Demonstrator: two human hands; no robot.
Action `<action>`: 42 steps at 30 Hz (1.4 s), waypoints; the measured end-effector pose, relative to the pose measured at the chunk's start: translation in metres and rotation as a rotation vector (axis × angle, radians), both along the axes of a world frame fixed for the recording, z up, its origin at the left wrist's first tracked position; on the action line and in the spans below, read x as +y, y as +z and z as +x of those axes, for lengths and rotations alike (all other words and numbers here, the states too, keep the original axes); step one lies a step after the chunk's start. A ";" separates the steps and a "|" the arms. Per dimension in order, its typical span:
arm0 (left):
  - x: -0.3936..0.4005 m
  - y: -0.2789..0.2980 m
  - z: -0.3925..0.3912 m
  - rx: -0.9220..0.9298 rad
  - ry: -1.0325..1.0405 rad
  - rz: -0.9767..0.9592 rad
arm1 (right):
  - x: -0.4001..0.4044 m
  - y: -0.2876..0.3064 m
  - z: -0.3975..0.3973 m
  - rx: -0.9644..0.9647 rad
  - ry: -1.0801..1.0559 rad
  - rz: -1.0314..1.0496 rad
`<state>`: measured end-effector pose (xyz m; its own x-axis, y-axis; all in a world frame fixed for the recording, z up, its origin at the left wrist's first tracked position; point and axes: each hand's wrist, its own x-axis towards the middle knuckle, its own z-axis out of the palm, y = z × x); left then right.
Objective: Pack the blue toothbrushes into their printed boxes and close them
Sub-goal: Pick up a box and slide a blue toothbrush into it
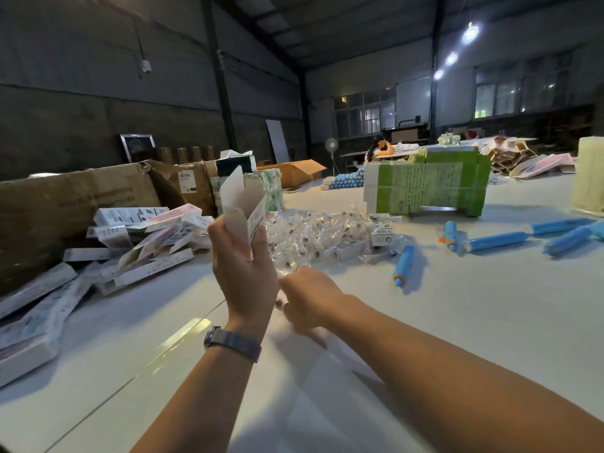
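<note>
The right hand (309, 300) is seen from behind with its fingers curled under among clear wrapping, so whether it pinches anything cannot be told, and the box's lower end is hidden in the left hand (243, 266). That left hand, a watch (232, 342) on its wrist, grips a printed box (243, 201) raised upright above the white worktop (457, 322), long axis near vertical, open flap pointing up. Blue toothbrushes (404, 265) lie flat on the worktop to the right, finished boxes (143, 237) piled at left.
</note>
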<state>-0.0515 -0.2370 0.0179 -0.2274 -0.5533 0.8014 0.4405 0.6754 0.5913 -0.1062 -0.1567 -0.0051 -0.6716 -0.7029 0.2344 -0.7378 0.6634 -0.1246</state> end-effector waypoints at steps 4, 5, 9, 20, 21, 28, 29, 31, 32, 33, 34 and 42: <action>0.002 -0.003 -0.002 -0.024 -0.017 0.013 | 0.009 0.008 -0.007 -0.056 -0.166 0.079; 0.002 -0.004 -0.003 -0.030 -0.022 0.016 | 0.012 0.010 -0.008 -0.057 -0.216 0.085; 0.006 -0.007 -0.003 -0.006 -0.084 0.004 | 0.025 0.011 -0.016 -0.165 -0.248 0.048; 0.031 -0.010 0.003 -0.102 -0.512 0.179 | 0.098 0.058 -0.014 -0.407 -0.128 -0.924; 0.035 -0.011 0.004 -0.127 -0.551 0.168 | 0.105 0.063 -0.011 -0.407 -0.110 -1.000; 0.053 -0.019 0.009 -0.242 -0.707 0.018 | 0.126 0.093 0.014 -0.168 0.050 -1.150; 0.054 -0.020 0.010 -0.248 -0.694 0.000 | 0.126 0.096 0.017 -0.128 0.070 -1.166; 0.057 -0.021 0.010 -0.257 -0.666 -0.024 | 0.125 0.102 0.023 -0.069 0.120 -1.205; 0.058 -0.022 0.010 -0.257 -0.649 -0.042 | 0.123 0.105 0.026 -0.043 0.150 -1.221; 0.060 -0.022 0.010 -0.255 -0.630 -0.066 | 0.122 0.107 0.029 -0.019 0.184 -1.230; 0.061 -0.023 0.010 -0.251 -0.614 -0.090 | 0.121 0.108 0.031 -0.003 0.221 -1.232; 0.066 -0.025 0.013 -0.191 -0.649 0.022 | 0.115 0.112 0.044 0.075 0.396 -1.217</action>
<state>-0.0388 -0.1709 -0.0076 -0.6557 -0.2725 0.7042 0.6393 0.2959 0.7097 -0.0618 -0.0415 0.1073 -0.4239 -0.1576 0.8919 -0.8895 -0.1132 -0.4428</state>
